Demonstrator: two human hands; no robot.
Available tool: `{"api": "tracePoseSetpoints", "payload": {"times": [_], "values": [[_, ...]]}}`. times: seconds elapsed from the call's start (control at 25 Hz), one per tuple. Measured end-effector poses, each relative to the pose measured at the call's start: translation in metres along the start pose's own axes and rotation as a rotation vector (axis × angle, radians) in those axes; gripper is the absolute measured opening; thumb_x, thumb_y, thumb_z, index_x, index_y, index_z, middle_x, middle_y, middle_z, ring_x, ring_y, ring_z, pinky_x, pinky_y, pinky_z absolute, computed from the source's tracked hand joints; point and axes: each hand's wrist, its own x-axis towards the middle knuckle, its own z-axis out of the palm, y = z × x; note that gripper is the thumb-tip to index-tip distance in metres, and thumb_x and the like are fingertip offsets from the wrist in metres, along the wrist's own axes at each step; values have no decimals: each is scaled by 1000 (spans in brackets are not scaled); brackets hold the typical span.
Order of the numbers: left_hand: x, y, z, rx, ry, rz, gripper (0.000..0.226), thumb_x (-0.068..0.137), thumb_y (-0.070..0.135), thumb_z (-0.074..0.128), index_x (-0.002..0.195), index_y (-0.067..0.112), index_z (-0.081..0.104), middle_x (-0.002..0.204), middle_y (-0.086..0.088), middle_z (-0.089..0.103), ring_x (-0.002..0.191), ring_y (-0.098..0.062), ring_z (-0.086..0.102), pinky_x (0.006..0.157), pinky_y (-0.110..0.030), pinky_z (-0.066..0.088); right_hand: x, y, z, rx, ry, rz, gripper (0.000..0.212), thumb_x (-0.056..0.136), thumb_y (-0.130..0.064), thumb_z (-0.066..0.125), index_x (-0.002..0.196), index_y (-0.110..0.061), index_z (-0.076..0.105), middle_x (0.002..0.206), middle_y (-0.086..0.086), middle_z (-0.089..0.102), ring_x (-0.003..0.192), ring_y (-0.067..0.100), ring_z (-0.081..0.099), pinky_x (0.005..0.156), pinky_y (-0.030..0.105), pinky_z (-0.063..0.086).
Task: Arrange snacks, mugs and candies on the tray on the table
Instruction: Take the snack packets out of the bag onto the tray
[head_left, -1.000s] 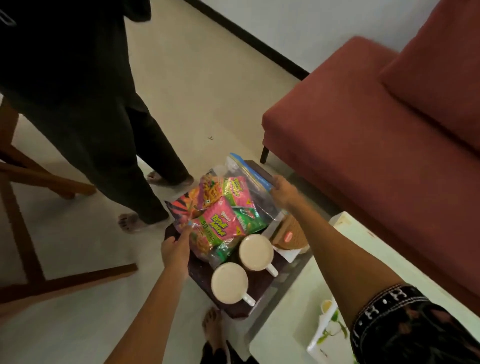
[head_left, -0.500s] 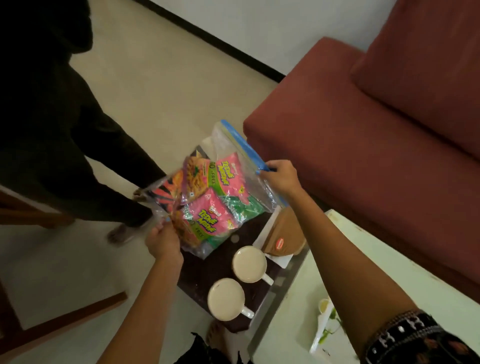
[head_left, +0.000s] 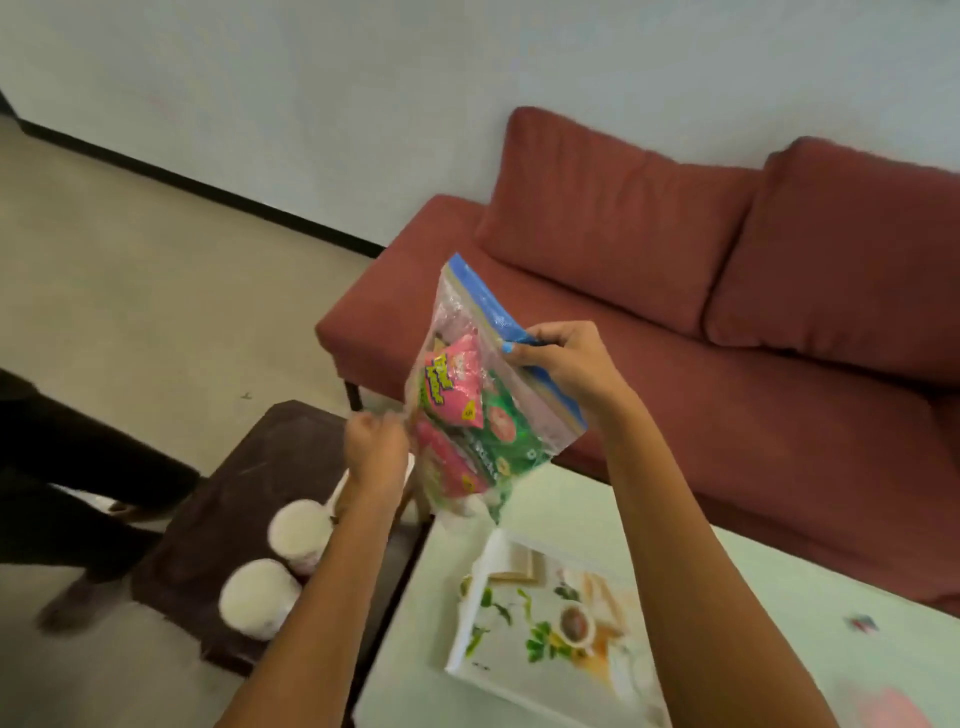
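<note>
A clear zip bag of snacks (head_left: 475, 400), holding pink and green packets and closed by a blue strip, hangs in the air above the pale table's far-left corner. My right hand (head_left: 563, 364) grips its blue top edge. My left hand (head_left: 376, 449) pinches the bag's lower left side. Two white mugs (head_left: 300, 530) (head_left: 257, 597) stand on a dark stool (head_left: 244, 499) to the left. A white tray with a printed food picture (head_left: 550, 623) lies on the pale table (head_left: 779, 613) below the bag.
A red sofa (head_left: 727, 322) runs along the wall behind the table. Another person's dark-clad legs (head_left: 78, 499) stand on the floor at the left, close to the stool. A small coloured item (head_left: 862, 622) lies on the table at the right.
Both hands have lifted the snack bag off the stool and carried it up and right, over the table corner. The view has swung right, bringing the tray into sight.
</note>
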Motion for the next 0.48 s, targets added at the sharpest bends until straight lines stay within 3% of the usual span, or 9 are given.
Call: {"api": "tracePoseSetpoints", "payload": {"times": [0.08, 0.2, 0.28, 0.36, 0.48], "values": [[-50, 23, 35, -3, -199, 163, 24, 82, 29, 55, 71, 9, 64, 81, -15, 69, 85, -36, 66, 82, -45, 54, -28, 11, -22, -182, 66, -27, 9, 74, -14, 73, 69, -7, 73, 57, 1, 58, 56, 10, 49, 58, 27, 40], [-125, 40, 91, 220, -424, 234, 46, 65, 54, 64, 61, 9, 68, 74, -18, 72, 75, -31, 70, 74, -44, 58, -78, 40, -52, -434, 272, -100, 10, 75, -14, 68, 74, -6, 73, 59, 7, 62, 58, 17, 53, 58, 26, 35], [-156, 33, 120, 418, -465, 264, 41, 66, 41, 67, 74, 1, 69, 80, -21, 71, 80, -33, 69, 75, -43, 58, -107, 57, -67, -520, 352, -93, 11, 77, -7, 61, 75, -4, 72, 71, 17, 69, 66, 28, 57, 58, 27, 33], [-176, 14, 141, 598, -476, 281, 29, 71, 18, 59, 86, -7, 64, 91, -26, 68, 90, -38, 65, 77, -43, 56, -132, 79, -87, -514, 286, -47, 13, 78, -6, 59, 78, -5, 72, 76, 17, 71, 69, 29, 61, 59, 30, 39], [-189, -19, 156, 658, -540, 187, 25, 74, 4, 50, 93, -9, 60, 97, -28, 64, 90, -41, 63, 76, -46, 57, -163, 113, -112, 6, 272, 134, 14, 82, -18, 65, 92, -12, 73, 83, 6, 73, 77, 21, 66, 64, 28, 52]]}}
